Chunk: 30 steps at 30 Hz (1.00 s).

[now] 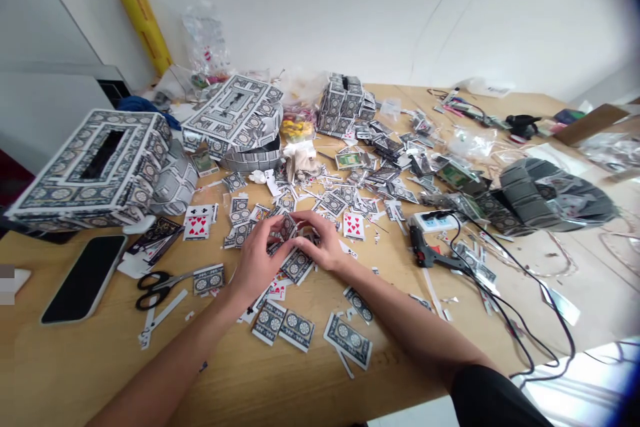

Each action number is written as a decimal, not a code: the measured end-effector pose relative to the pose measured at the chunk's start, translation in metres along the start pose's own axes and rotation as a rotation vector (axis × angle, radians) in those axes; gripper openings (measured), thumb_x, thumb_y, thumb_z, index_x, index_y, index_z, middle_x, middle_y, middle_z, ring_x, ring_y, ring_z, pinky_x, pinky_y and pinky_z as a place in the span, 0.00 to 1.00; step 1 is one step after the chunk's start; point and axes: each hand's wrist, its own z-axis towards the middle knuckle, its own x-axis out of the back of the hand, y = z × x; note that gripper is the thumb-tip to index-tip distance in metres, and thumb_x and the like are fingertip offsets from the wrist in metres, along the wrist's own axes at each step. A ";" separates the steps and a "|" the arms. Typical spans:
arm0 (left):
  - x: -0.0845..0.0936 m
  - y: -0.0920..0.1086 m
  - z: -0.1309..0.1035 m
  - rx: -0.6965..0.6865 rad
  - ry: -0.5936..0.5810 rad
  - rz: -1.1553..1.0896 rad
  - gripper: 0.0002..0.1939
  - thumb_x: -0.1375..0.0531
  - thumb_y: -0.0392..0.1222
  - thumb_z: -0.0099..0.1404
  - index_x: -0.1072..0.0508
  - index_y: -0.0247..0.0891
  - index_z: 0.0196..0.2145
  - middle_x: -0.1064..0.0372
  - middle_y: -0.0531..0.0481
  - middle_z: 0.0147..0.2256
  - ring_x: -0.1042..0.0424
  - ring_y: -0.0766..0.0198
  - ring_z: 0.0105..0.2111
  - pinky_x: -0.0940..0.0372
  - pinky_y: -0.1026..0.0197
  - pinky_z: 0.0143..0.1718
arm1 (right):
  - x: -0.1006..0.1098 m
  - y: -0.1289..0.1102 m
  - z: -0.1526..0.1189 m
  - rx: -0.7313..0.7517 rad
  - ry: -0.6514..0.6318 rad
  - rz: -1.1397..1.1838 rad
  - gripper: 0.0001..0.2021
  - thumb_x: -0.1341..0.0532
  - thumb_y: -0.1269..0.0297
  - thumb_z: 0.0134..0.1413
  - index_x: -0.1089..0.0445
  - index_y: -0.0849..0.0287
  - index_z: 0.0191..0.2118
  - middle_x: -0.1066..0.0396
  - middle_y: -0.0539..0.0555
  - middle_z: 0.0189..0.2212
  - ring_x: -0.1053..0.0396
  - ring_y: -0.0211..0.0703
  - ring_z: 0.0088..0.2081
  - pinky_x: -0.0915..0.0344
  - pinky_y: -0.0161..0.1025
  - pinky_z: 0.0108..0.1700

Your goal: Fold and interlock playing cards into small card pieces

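Note:
Near the middle of the wooden table, my left hand (263, 248) and my right hand (319, 240) meet around a small playing card (289, 227) with a patterned back. Fingers of both hands are closed on it, the thumbs close together at its lower edge. Whether the card is folded or cut, I cannot tell. Just below my hands lie more patterned cards (299, 267), some face down and overlapping. Closer to me rest a pair of cards (283, 325) and another single card (349, 340). A red heart card (353, 226) lies face up to the right.
Black scissors (154, 290) and a phone (84, 279) lie at left. Boxes covered in cards (100, 167) stand behind them. At right are a glue gun (433, 255), its black cables, a power strip (434, 221) and a curved card-covered piece (550, 197). Card scraps cover the centre.

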 end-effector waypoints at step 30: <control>0.008 -0.018 -0.007 -0.265 -0.076 0.201 0.31 0.31 0.51 0.69 0.36 0.44 0.65 0.31 0.40 0.56 0.28 0.48 0.59 0.29 0.44 0.62 | 0.007 -0.004 0.015 -0.464 -0.300 0.519 0.21 0.24 0.47 0.51 0.22 0.61 0.40 0.23 0.50 0.30 0.30 0.38 0.29 0.37 0.35 0.33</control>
